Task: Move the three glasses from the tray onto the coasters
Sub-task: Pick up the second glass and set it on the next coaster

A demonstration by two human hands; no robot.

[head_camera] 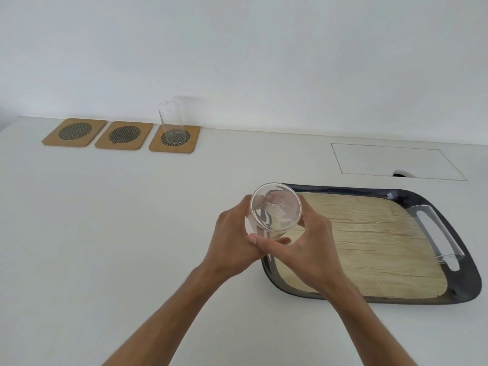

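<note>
Both of my hands hold a clear glass (274, 210) upright above the left edge of the tray (412, 196). My left hand (232, 241) wraps its left side and my right hand (306, 249) its right side. The tray is dark-rimmed with a wood-pattern floor. A second clear glass (435, 233) lies on its side at the tray's right end. At the far left, three cork coasters sit in a row. The left coaster (76, 132) and the middle coaster (124, 134) are bare. A third glass (170, 120) stands upright on the right coaster (191, 134).
The white table (132, 220) runs back to a white wall. A rectangular panel outline (396, 161) is set into the tabletop behind the tray, with a small dark opening (401, 174) at its front edge.
</note>
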